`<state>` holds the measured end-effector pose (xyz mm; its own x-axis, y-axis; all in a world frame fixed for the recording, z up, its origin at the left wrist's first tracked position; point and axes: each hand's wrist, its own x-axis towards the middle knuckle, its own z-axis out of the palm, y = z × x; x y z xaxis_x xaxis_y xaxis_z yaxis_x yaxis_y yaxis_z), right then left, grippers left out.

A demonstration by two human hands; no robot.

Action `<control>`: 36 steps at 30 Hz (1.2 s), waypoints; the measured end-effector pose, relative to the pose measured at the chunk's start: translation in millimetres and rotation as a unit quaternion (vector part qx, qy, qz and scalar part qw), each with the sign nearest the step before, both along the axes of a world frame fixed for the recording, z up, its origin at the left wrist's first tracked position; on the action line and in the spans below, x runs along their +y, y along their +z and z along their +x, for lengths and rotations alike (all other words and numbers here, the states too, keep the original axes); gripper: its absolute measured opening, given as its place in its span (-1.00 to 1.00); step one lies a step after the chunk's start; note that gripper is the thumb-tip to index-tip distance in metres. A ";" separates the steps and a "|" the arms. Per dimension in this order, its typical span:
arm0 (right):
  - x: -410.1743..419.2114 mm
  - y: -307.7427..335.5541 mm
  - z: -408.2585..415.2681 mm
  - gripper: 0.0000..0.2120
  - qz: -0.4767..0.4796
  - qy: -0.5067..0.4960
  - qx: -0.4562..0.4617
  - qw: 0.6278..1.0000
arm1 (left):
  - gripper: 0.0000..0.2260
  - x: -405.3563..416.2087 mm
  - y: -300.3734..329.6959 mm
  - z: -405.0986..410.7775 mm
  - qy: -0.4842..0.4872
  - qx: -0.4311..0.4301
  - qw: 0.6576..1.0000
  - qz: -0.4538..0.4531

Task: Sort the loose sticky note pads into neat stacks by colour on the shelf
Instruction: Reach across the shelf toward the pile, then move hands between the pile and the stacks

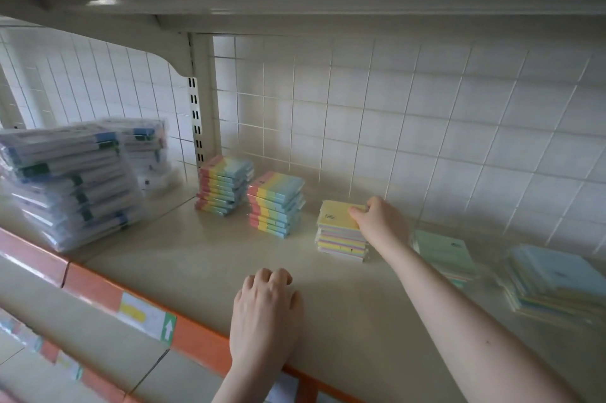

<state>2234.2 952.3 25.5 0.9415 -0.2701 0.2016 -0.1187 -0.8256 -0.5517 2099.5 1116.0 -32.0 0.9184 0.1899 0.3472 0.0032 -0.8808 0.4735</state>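
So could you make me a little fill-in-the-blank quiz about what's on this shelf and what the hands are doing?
1. The right hand pinches the top pad, whose cover is ____, on the pastel stack.
2. The left hand rests on the shelf holding ____.
3. Left of the pastel stack stand ____ rainbow-striped stacks.
4. The wall behind the shelf is covered in white ____.

Missing words: yellow; nothing; two; tiles

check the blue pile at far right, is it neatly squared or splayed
Splayed. The blue-topped pile has pads fanned out with edges offset at its left and front, unlike the squared rainbow stacks further left.
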 end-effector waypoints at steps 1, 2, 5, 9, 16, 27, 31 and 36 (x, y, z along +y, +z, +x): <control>0.2 -0.5 -2.5 -0.64 -0.012 0.001 -0.006 1.000 | -0.79 0.4 0.2 0.1 -0.001 0.004 1.000 0.005; 0.3 -0.5 -6.1 -0.64 -0.024 -0.001 -0.018 1.000 | -0.79 0.9 0.3 0.2 -0.001 0.006 1.000 0.007; -7.6 0.1 -21.8 -0.68 -0.090 0.006 -0.090 0.992 | -0.78 2.5 0.6 0.6 -0.002 0.007 1.000 0.004; -39.8 -0.3 -56.4 -0.78 -0.222 0.022 -0.187 0.957 | -0.76 6.4 -1.7 3.1 -0.005 0.011 1.000 -0.013; -135.5 -22.8 -145.8 -0.80 -0.299 -0.055 -0.243 0.921 | -0.76 -19.4 -1.1 -2.3 -0.022 0.002 0.998 -0.052; -310.0 -41.6 -274.6 -0.76 -0.266 -0.174 -0.206 0.925 | -0.75 -211.5 19.6 -66.6 -0.172 -0.053 0.982 -0.051; -380.6 -45.8 -330.2 -0.79 -0.262 -0.200 -0.219 0.919 | -0.74 -275.1 24.0 -103.9 -0.190 -0.058 0.979 -0.049; -479.2 -51.2 -404.2 -0.72 -0.251 -0.228 -0.203 0.919 | -0.71 -361.0 18.8 -155.8 -0.211 -0.055 0.975 -0.035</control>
<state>1830.0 473.2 -25.7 0.5727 -0.3955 0.7180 -0.3843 -0.9032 -0.1910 1943.6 755.1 -13.2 0.8784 -0.1696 0.4469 -0.4058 -0.7585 0.5098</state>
